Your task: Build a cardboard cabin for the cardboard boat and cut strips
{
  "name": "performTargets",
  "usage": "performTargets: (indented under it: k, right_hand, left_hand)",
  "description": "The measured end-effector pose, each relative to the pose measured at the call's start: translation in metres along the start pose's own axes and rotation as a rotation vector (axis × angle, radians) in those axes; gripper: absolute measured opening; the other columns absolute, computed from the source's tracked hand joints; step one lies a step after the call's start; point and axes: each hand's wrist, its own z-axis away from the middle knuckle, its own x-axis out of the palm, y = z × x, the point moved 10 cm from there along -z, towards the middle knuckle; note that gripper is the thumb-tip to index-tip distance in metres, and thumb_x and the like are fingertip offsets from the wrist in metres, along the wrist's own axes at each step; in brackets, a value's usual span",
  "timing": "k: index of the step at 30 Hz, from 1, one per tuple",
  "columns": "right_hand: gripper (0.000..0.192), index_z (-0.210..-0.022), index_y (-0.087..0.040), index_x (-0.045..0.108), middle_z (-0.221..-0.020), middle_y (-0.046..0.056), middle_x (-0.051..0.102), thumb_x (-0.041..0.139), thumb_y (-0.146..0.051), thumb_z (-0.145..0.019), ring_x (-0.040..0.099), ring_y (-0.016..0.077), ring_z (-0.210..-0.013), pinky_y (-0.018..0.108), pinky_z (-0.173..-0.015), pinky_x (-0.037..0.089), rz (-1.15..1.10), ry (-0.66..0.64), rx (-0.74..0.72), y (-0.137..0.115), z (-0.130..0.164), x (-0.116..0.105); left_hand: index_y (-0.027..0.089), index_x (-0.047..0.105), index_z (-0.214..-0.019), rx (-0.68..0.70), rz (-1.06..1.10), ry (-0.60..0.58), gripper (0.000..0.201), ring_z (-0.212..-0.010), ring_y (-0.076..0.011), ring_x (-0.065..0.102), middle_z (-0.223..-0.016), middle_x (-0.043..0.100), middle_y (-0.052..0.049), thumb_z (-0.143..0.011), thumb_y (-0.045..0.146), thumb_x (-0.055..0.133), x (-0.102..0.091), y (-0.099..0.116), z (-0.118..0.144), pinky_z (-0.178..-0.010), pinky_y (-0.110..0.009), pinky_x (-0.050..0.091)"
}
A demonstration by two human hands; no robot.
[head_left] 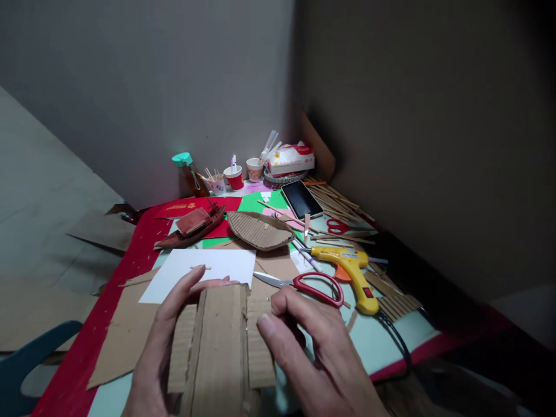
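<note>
Head view: your left hand [163, 341] and right hand [310, 353] pinch the brown corrugated cardboard strip bundle [221, 353] low over the table's front edge, light, stiff-ish, crushable, so I'd grip its side edges gently.

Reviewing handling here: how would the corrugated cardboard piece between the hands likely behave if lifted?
The cardboard piece is probably light, being thin board. Likely stiff along its flutes but apt to fold at the creases. Its peeled, ragged edges suggest it tears easily in the left hand or right hand.
</note>
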Motion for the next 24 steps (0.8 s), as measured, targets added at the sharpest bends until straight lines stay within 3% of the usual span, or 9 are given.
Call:
performTargets:
  k: [6, 8, 11, 14, 18, 22, 24]
  right_hand:
    - [0.023, -0.066, -0.023, 0.039, -0.054, -0.009, 0.041, 0.052, -0.021, -0.085, 0.046, 0.0067, -0.048, 0.016, -0.052, 0.038, 0.002, 0.004, 0.036, 0.004, 0.000, 0.001]
    - [0.023, -0.065, -0.023, 0.037, -0.055, -0.009, 0.038, 0.050, -0.021, -0.084, 0.041, 0.0061, -0.047, 0.016, -0.047, 0.034, -0.042, 0.000, 0.065, 0.004, -0.001, 0.002]
    - [0.023, -0.065, -0.023, 0.038, -0.058, -0.008, 0.038, 0.049, -0.024, -0.084, 0.038, 0.0059, -0.048, 0.015, -0.044, 0.030, -0.120, -0.013, 0.152, 0.008, -0.002, 0.005]
    - [0.022, -0.064, -0.024, 0.038, -0.057, -0.009, 0.037, 0.049, -0.026, -0.082, 0.037, 0.0059, -0.047, 0.015, -0.043, 0.031, -0.176, -0.026, 0.256, 0.014, 0.000, 0.009]
    - [0.021, -0.061, -0.025, 0.038, -0.054, -0.008, 0.037, 0.049, -0.031, -0.078, 0.037, 0.0067, -0.044, 0.017, -0.040, 0.029, -0.274, -0.024, 0.296, 0.021, 0.002, 0.016]
    - [0.020, -0.062, -0.025, 0.041, -0.053, -0.007, 0.041, 0.050, -0.031, -0.079, 0.039, 0.0083, -0.045, 0.019, -0.041, 0.031, -0.266, -0.104, 0.275, 0.020, 0.001, 0.024]
    - [0.023, -0.064, -0.024, 0.042, -0.055, -0.007, 0.042, 0.052, -0.030, -0.084, 0.041, 0.0088, -0.048, 0.020, -0.046, 0.033, -0.220, -0.152, 0.214, 0.012, -0.001, 0.022]
  left_hand:
    - [0.051, 0.042, -0.150, -0.047, -0.029, -0.049, 0.093, -0.121, -0.0204, 0.066, -0.135, 0.068, 0.011, -0.066, 0.078, 0.072, 0.008, 0.004, 0.007, -0.097, -0.022, 0.051]
    - [0.051, 0.041, -0.150, -0.081, -0.002, -0.057, 0.100, -0.123, -0.0229, 0.065, -0.135, 0.068, 0.010, -0.061, 0.074, 0.079, 0.007, -0.003, 0.008, -0.099, -0.025, 0.052]
    - [0.051, 0.041, -0.150, -0.092, 0.045, -0.086, 0.109, -0.129, -0.0315, 0.061, -0.138, 0.066, 0.008, -0.053, 0.071, 0.085, 0.009, -0.013, 0.005, -0.108, -0.038, 0.051]
    - [0.048, 0.043, -0.150, 0.062, 0.184, -0.190, 0.108, -0.134, -0.0362, 0.057, -0.142, 0.064, 0.002, -0.055, 0.066, 0.089, 0.020, -0.001, 0.000, -0.112, -0.047, 0.048]
    - [0.048, 0.043, -0.150, 0.158, 0.357, -0.283, 0.105, -0.136, -0.0331, 0.055, -0.148, 0.060, -0.001, -0.058, 0.058, 0.092, 0.030, 0.010, -0.003, -0.112, -0.042, 0.047]
    - [0.049, 0.039, -0.152, 0.155, 0.295, -0.320, 0.114, -0.140, -0.0318, 0.052, -0.153, 0.057, -0.002, -0.053, 0.066, 0.090, 0.027, 0.003, 0.002, -0.110, -0.037, 0.047]
    - [0.047, 0.040, -0.152, 0.133, 0.244, -0.340, 0.112, -0.138, -0.0321, 0.054, -0.152, 0.058, -0.003, -0.054, 0.061, 0.092, 0.024, -0.003, 0.005, -0.109, -0.037, 0.048]
